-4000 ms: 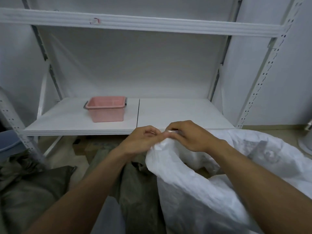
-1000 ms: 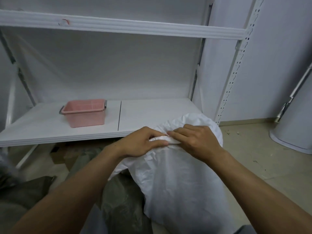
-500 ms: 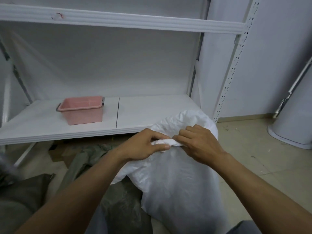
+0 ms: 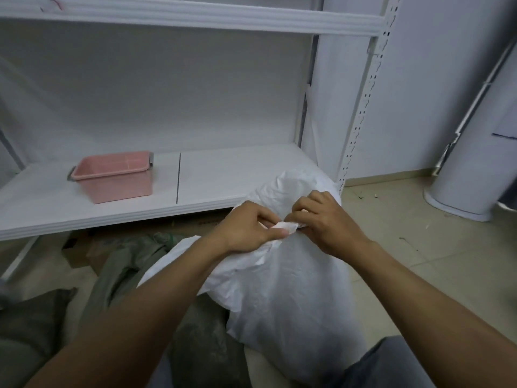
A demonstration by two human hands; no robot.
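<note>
Pinching bunched mouth (image 4: 286,227) of white woven sack (image 4: 293,292) with left hand (image 4: 246,229) and right hand (image 4: 327,224), thumbs and fingers curled on the fold, hands just beside each other. Beyond and left of left hand: pink plastic basket (image 4: 114,179) on white shelf board (image 4: 223,175). Below left hand: grey-green sacks (image 4: 126,264). Well right of right hand: white cylinder (image 4: 470,177) on tiled floor (image 4: 405,219).

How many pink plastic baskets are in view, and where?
1. The pink basket stands on the left part of the lower shelf. Others could be hidden behind the white sack.
</note>
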